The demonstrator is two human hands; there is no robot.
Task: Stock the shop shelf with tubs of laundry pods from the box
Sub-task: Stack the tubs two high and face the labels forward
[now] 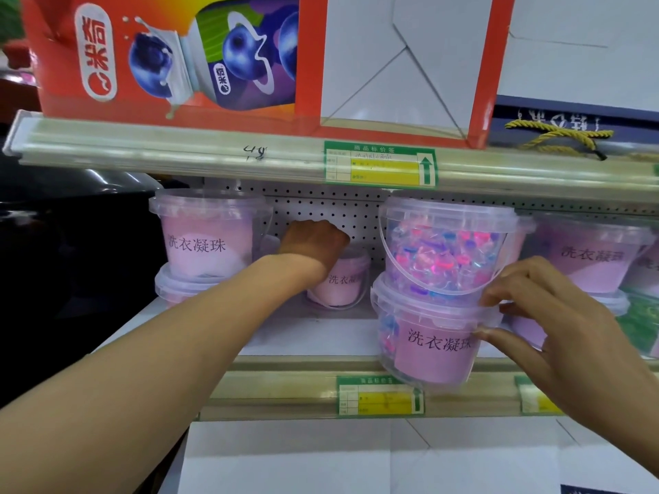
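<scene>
two hands work at a white shop shelf (pixel 313 336) lined with clear tubs of laundry pods. the left hand (pixel 313 244) reaches deep toward the pegboard back wall (pixel 331 208), its fingers curled down over the lid of a small pink-labelled tub (pixel 342 283) standing at the rear of the shelf; whether they actually grip it cannot be told from this angle. the right hand (pixel 535 315) holds the lower tub (pixel 428 336) of a two-high stack at the shelf's front edge, thumb and fingertips pinching its lid rim, the tub's base overhanging the price rail (pixel 285 390). the upper tub (pixel 445 244) of that stack shows pink and blue pods through its clear wall, its handle hanging down in front. toward the left end of the shelf another stack of two tubs (pixel 203 244) stands with a pink label facing out, and more tubs (pixel 592 258) crowd the right end behind the right hand. green and yellow price tags (pixel 379 165) sit on the shelf rails. a red carton (pixel 171 58) printed with blueberries rests on the shelf above.
</scene>
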